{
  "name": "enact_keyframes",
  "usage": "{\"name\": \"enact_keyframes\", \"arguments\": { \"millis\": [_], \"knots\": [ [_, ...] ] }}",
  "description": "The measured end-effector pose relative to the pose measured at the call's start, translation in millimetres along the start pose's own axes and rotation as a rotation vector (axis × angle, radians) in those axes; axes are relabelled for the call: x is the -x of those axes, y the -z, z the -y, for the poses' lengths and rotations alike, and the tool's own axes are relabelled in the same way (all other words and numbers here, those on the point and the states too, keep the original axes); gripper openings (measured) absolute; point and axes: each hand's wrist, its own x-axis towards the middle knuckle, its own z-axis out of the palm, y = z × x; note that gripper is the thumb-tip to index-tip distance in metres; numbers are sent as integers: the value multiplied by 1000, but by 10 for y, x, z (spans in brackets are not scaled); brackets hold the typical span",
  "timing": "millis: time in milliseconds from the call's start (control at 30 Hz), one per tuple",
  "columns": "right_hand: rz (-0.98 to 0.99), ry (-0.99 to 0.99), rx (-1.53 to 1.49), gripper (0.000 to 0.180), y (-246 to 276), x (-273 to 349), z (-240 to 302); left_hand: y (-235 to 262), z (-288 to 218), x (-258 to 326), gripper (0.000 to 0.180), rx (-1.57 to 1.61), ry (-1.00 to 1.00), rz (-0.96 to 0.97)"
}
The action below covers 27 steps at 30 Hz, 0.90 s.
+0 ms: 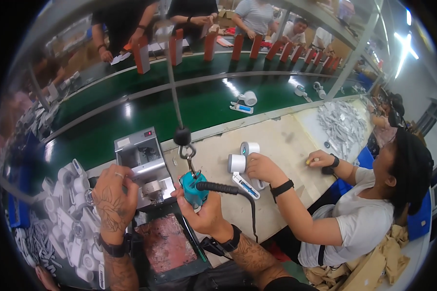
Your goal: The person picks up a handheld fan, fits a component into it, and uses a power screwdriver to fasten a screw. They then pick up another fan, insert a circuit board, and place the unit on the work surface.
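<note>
My right hand (202, 212) is wrapped round a teal electric screwdriver (194, 190), which hangs upright from a metal hook and has a black coiled cord. My left hand (115, 195), with a ring on it, is at the left side of a grey metal screw feeder (143, 150). Its fingers are curled in by the feeder's silver front; what they hold, if anything, is hidden. Left of that hand lies a heap of white round-headed housings with handles (73, 213). A worn reddish pad (166, 242) lies between my forearms.
On my right a co-worker's hand (262, 167) touches white round-headed units, one with a blue cell (246, 185). Beyond runs a green conveyor belt (189, 109) carrying a few units (247, 99). Orange-brown boxes (210, 46) line its far side, with several people behind. White parts (342, 123) are piled at right.
</note>
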Motion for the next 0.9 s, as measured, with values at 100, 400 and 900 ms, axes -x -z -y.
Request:
{"name": "enact_keyframes", "arguments": {
  "millis": [100, 400, 900],
  "knots": [
    [-16, 17, -43, 28, -31, 9, -13, 5, -6, -1, 14, -6, 18, 17],
    [-36, 49, -35, 27, -31, 20, 0, -4, -11, 12, 12, -14, 28, 1],
    [-40, 92, 4, 34, -31, 18, 2, 10, 9, 21, 16, -25, 26, 37]
  ]
}}
